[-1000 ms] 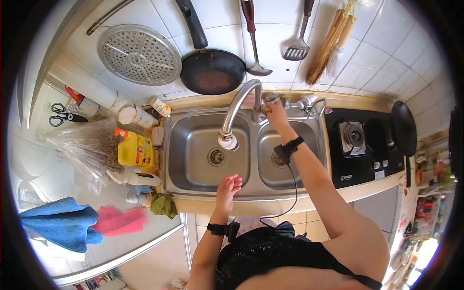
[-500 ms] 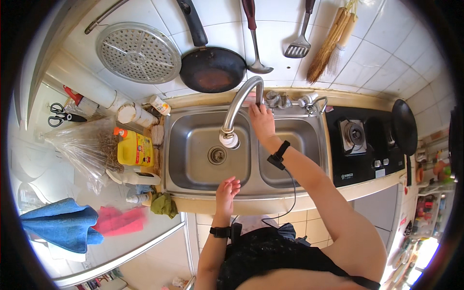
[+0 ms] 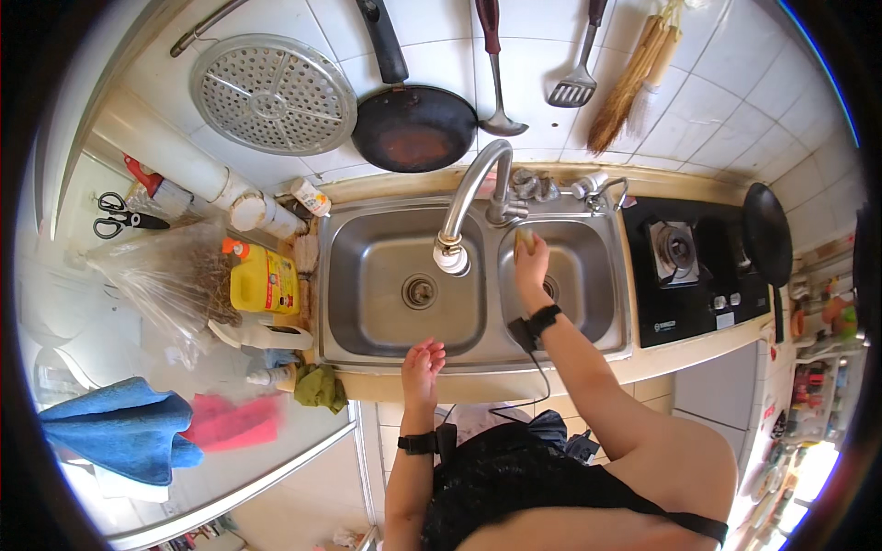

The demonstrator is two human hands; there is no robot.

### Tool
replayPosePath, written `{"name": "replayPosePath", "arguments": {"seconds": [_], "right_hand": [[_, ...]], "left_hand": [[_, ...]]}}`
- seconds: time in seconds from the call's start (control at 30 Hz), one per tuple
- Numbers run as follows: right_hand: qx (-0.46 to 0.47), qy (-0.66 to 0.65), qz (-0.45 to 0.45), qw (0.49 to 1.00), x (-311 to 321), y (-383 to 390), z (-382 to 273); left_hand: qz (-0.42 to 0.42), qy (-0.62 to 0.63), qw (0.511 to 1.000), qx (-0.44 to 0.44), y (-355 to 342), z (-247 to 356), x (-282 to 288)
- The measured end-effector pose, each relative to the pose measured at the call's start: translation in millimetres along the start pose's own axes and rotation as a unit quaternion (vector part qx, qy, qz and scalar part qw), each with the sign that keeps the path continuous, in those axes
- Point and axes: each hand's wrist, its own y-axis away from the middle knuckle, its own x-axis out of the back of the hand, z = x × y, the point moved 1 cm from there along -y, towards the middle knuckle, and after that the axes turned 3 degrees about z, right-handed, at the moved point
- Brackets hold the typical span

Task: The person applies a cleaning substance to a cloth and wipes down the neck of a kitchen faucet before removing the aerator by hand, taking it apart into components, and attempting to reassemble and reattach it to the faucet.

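My right hand [image 3: 530, 260] is over the right bowl [image 3: 590, 312] of the steel double sink, with its fingers closed on a small yellow-green scrap [image 3: 524, 241]. What kind of thing that is, the fingers partly hide. Just behind it stands the curved steel faucet [image 3: 477, 165], its white-tipped spout [image 3: 451, 257] hanging over the left bowl [image 3: 367, 303]. No water shows at the tip. At the sink's front rim my left hand [image 3: 423, 369] is held up with loosely bent fingers, and nothing is in it.
Left of the sink stand a yellow jug [image 3: 264, 280], a clear plastic bag [image 3: 161, 275] and a green cloth [image 3: 319, 387]. A black gas stove [image 3: 703, 275] adjoins on the right. A frying pan [image 3: 415, 129] and a ladle [image 3: 501, 121] hang behind. A cable [image 3: 548, 381] trails from my right wristband.
My right hand has drawn back from the faucet's base and the back ledge to over the right bowl, now with the yellow-green scrap visible in its fingers. My left hand has barely moved.
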Motion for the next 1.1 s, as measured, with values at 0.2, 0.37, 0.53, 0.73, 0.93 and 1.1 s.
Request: {"name": "replayPosePath", "arguments": {"seconds": [0.2,0.37,0.53,0.73,0.93,1.1], "right_hand": [[-0.042,0.066,0.183,0.98,-86.8,-11.6,-26.1],[0.055,-0.005,-0.019,0.998,-74.2,52.9,-51.7],[0.114,0.006,0.22,0.969,-49.3,17.4,-80.9],[-0.043,-0.068,0.1,0.992,-48.0,-2.6,-65.9],[0.273,0.151,-0.018,0.95,-11.9,28.9,-88.3],[0.375,0.231,0.01,0.898,-17.5,-6.7,-85.6]], "left_hand": [[-0.008,-0.002,1.0,0.011,5.2,-10.0,4.4],[-0.015,0.003,1.0,0.011,3.3,-4.3,9.5],[-0.005,0.002,1.0,0.003,0.5,-4.1,10.0],[-0.011,0.007,0.999,0.034,-5.2,-15.9,17.1],[-0.05,0.03,0.998,0.035,-5.7,-23.3,5.1],[-0.049,-0.007,0.996,0.068,8.5,-27.3,4.7]]}}
